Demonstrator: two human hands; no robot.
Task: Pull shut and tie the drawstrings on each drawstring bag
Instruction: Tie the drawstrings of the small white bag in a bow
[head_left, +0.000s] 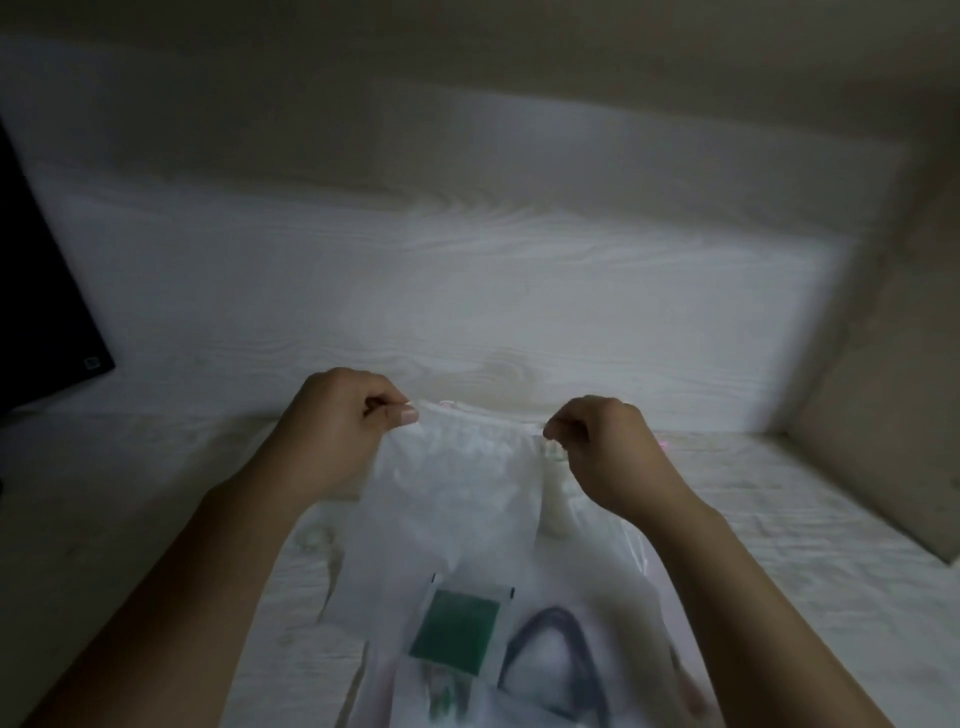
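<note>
Bed (779, 493): a wide pale sheet, wrinkled and soft, spreads under your arms and runs back to the headboard.
Headboard (467, 286): a broad white panel with a faint wood-grain pattern stands upright behind the bed.
Wall (519, 93): plain beige, smooth, above the headboard.
Screen (36, 291): a flat black slab with a straight edge leans at the far left.
Board (878, 441): a flat tan panel, cardboard-like, leans at the right edge of the bed.
Bag (457, 493): thin, frosted, translucent plastic, lifted in front of you over the sheet; its top edge is gathered and crinkled between your hands. Lower down a green square and a dark arch-shaped print show, blurred.
Left hand (343, 421): your fingers are curled, thumb against forefinger, pinching the bag's top left corner.
Right hand (602, 441): your fingers are curled tight, pinching the bag's top right corner.
Drawstring: too blurred at the top edge for you to tell cord from plastic.
</note>
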